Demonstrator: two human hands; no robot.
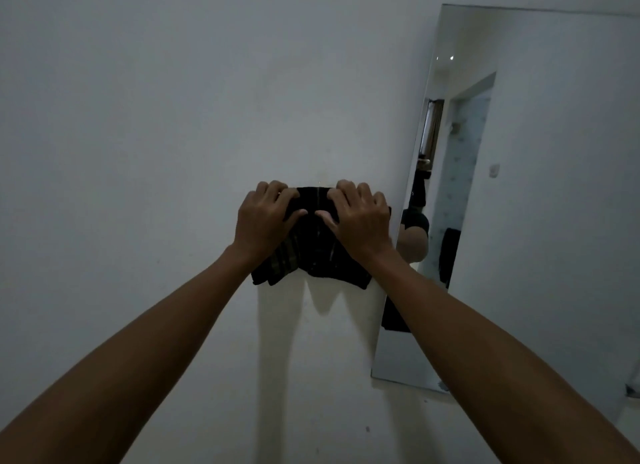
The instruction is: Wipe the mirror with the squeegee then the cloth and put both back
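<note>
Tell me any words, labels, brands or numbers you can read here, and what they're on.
None can be read.
The dark cloth under the left hand and right hand shows only a faint plaid pattern.
The wall is bare.
The mirror reflects a room with no legible writing.

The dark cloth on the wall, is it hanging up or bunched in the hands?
Hanging. The dark cloth drapes down the wall left of the mirror, while the left hand and right hand grip its top edge.
</note>
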